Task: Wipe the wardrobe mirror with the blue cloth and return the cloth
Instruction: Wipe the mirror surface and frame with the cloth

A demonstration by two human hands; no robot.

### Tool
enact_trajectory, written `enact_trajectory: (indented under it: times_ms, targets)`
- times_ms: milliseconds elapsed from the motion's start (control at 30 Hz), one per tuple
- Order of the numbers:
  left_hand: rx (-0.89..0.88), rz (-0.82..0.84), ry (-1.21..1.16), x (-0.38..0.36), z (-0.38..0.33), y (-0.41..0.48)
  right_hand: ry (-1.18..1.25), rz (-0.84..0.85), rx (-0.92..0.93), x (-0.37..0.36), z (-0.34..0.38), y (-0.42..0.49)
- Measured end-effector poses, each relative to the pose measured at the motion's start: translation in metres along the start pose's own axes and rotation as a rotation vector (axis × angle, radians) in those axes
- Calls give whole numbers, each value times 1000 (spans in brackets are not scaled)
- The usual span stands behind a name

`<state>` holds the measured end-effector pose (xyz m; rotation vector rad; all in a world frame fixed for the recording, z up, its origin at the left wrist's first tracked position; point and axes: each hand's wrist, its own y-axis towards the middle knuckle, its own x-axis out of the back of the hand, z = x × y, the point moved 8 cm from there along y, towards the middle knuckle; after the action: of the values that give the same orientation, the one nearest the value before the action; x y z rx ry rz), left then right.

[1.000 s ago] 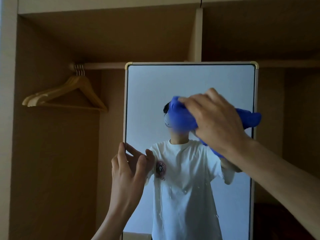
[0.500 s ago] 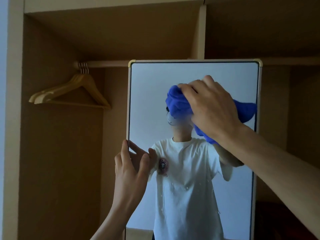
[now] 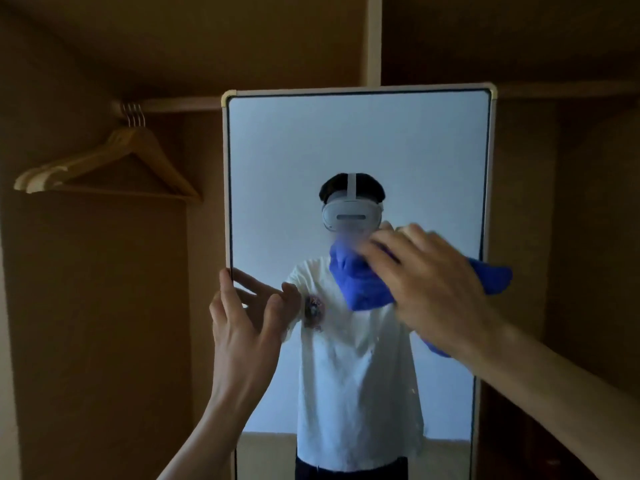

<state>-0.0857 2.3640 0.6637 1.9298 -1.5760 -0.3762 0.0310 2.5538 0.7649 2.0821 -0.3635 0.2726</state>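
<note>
A tall framed mirror stands in the middle of an open wooden wardrobe. My right hand presses a bunched blue cloth against the glass at mid height, toward the right side; one end of the cloth sticks out past the mirror's right frame. My left hand holds the mirror's left edge, thumb on the frame and fingertips on the glass. The glass reflects a person in a white T-shirt with a white headset.
Several wooden hangers hang from a rail in the left compartment. A vertical wooden divider rises behind the mirror. Wardrobe side panels close in left and right; the right compartment is dark.
My right hand has swept the blue cloth down the glass, uncovering the reflected headset. My left hand stays on the mirror's left edge. The view has moved closer.
</note>
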Motion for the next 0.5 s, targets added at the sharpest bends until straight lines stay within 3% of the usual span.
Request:
enact_trajectory:
  times_ms: [67, 167, 367, 500]
  targets:
    - [16, -1, 2, -2, 0, -2, -16, -45, -125, 20, -41, 13]
    - [17, -14, 4, -4, -1, -5, -55, -51, -158, 28, -58, 9]
    - [54, -33, 42, -7, 6, -18, -5, 110, 76, -17, 15, -78]
    - [40, -61, 91, -8, 4, -21, 43, 91, 66, -12, 3, -71]
